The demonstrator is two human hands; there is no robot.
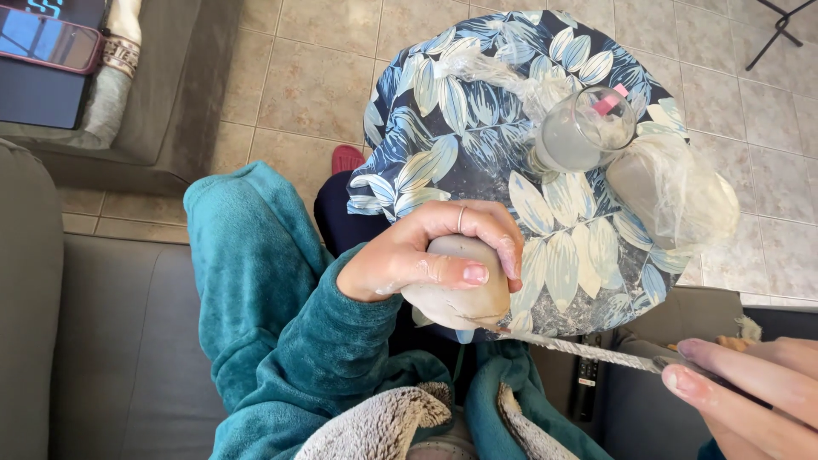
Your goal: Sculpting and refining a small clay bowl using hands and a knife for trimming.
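The left hand (pixel 430 255) is wrapping its fingers (pixel 494 234) over the top of a pale grey lump of clay (pixel 460 298), with the thumb pressing flat along its side; the fingers are curled together and clamped on the lump, and a thin ring is showing on one of them. The lump is sitting at the near edge of a round table (pixel 443 128) covered in a blue cloth printed with pale leaves, partly hanging over the rim. The right hand (pixel 750 392) is coming in from the lower right corner, its fingers lying close together and pinching the end of a thin twisted wire (pixel 588 347). The wire is running taut from those fingertips to the underside of the lump.

On the far side of the table a clear glass jar (pixel 584 132) is holding cloudy grey water, with something pink resting at its rim. Just beside it a second lump of clay is lying inside a crumpled clear plastic bag (pixel 673 200).

The person is wearing a teal fleece robe (pixel 273 324) and sitting on a grey sofa (pixel 102 341). Beige floor tiles (pixel 315 85) are showing beneath the table, and a phone (pixel 47 38) is lying on a dark surface at the upper left.
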